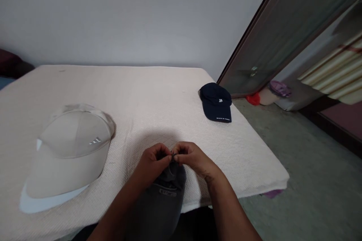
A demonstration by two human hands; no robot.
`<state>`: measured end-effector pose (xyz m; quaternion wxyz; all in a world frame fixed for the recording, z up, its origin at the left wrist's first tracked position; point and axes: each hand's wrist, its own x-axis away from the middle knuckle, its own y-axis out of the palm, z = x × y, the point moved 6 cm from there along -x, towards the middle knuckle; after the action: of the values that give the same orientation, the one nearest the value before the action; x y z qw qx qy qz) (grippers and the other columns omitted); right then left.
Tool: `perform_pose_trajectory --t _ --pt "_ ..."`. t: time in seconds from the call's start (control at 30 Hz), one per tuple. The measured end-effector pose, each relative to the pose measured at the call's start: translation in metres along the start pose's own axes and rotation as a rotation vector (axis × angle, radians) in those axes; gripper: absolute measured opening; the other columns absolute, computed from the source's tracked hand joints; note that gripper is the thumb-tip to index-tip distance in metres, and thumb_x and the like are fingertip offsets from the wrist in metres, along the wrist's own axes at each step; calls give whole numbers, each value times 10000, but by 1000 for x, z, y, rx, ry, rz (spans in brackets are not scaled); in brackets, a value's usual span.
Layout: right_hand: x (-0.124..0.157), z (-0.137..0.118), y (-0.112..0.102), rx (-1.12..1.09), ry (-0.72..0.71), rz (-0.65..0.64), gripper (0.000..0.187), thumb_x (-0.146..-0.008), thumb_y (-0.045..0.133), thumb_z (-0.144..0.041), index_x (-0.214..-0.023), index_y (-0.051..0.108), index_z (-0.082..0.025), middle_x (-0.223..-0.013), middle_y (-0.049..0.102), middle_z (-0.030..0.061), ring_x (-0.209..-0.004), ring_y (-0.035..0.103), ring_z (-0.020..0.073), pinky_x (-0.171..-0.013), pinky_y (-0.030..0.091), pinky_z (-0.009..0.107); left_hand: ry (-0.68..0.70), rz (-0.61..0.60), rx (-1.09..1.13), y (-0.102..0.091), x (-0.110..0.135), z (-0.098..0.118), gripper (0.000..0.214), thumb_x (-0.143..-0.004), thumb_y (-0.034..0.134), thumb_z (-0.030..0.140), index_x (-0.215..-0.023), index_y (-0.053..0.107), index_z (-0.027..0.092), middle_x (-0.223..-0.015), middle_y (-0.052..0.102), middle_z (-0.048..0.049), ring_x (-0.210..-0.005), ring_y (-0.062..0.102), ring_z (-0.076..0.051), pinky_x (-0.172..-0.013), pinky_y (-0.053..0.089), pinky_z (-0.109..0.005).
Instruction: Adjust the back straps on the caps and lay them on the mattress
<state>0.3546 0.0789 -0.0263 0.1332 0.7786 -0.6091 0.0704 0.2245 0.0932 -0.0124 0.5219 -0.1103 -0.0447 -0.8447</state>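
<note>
A dark grey cap with a small patch of lettering is at the near edge of the bed, its lower part toward me. My left hand pinches the far end of this cap between thumb and fingertips. Close beside it, my right hand pinches the same spot, with the thumbs almost touching. The small dark piece between the fingertips is mostly hidden. To the left lies a beige cap with a striped logo and a pale sheet under its brim. Farther right sits a navy cap with white lettering.
A white textured cover spreads over the bed, reaching the pale wall behind. Right of the bed are the grey floor, a dark cabinet, a purple item and a striped curtain.
</note>
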Motion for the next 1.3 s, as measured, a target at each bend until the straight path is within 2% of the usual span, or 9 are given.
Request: perform_pose_trajectory --t 0.3,0.5,0.87,0.97,1.17,1.3 --pt "1 2 -2 11 -1 40 33 -689 630 -176 -715 623 -157 -578 487 -38 -511 397 73 -474 292 203 13 -10 -39 -2 -1 -3 106 -722 615 261 -759 575 171 -672 595 3 -582 523 -121 -542 399 -230" --pt "0 5 -1 -40 0 49 78 -690 657 -210 -741 622 -162 -609 526 -32 -522 467 88 -480 375 218 11 29 -75 -5 -2 -6 114 -709 623 274 -762 595 177 -687 619 -6 -592 539 -133 -542 405 -234" --pt "-2 6 -1 -57 -20 47 65 -682 650 -179 -731 613 -159 -587 522 -38 -495 476 91 -462 385 230 49 55 -209 -8 -2 -7 105 -728 608 264 -788 648 187 -726 658 -28 -652 579 -165 -566 416 -245" --pt "-2 6 -1 -82 -10 48 75 -677 651 -179 -729 601 -158 -581 525 -41 -481 480 90 -455 388 231 104 56 -267 -7 -1 -2 105 -747 588 246 -805 663 198 -751 666 -32 -693 595 -175 -604 427 -254" --pt "-2 7 -1 -131 -5 50 116 -665 659 -185 -752 586 -161 -603 536 -41 -471 487 88 -445 400 231 301 66 -452 -3 3 15 86 -782 557 193 -797 642 201 -779 634 -26 -751 585 -168 -692 423 -275" --pt "-2 8 0 -160 0 41 124 -665 661 -178 -764 590 -159 -622 540 -41 -480 493 81 -449 405 224 371 66 -469 0 5 21 73 -791 541 156 -759 592 198 -819 618 -28 -789 571 -162 -722 421 -281"
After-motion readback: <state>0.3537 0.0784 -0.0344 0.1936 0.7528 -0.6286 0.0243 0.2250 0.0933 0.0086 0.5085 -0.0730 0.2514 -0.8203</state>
